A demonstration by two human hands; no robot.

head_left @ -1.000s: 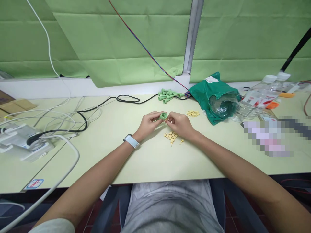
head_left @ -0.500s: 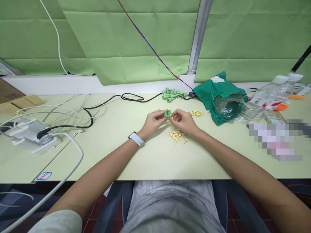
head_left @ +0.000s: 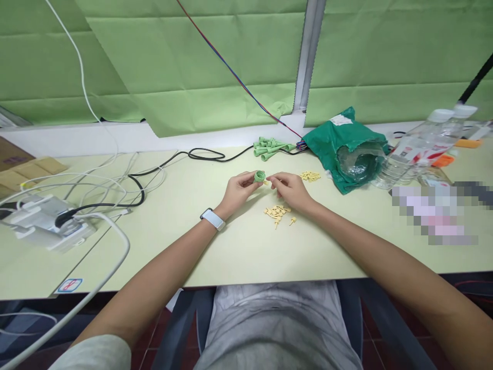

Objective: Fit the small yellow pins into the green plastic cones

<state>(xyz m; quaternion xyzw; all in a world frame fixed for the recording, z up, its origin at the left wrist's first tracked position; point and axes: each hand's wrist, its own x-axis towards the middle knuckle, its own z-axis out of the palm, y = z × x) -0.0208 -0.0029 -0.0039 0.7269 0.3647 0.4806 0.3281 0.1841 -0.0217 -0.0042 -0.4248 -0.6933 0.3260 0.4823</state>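
Observation:
A small green plastic cone-shaped part (head_left: 259, 177) is pinched in my left hand (head_left: 239, 194), its round open end facing up toward me. My right hand (head_left: 291, 191) is closed close beside it, and a small yellow plastic piece (head_left: 266, 183) shows at its fingertips, against the green part's rim. Whether the yellow piece is fastened to the green part I cannot tell. Below the hands lies a loose pile of yellow pieces (head_left: 276, 211), with a single yellow peg (head_left: 292, 221) to its right. A second yellow pile (head_left: 310, 176) sits beyond my right hand.
Several green cones (head_left: 267, 148) lie at the back of the table (head_left: 246, 257). To the right are a torn green bag (head_left: 331, 149) and clear plastic bottles (head_left: 414, 149). A white power strip (head_left: 57, 221) and tangled cables (head_left: 115, 174) occupy the left.
The view has shifted slightly. My right fingertips have drawn a little away from the green part, and the yellow piece between them shows more clearly. My left hand still holds the green part.

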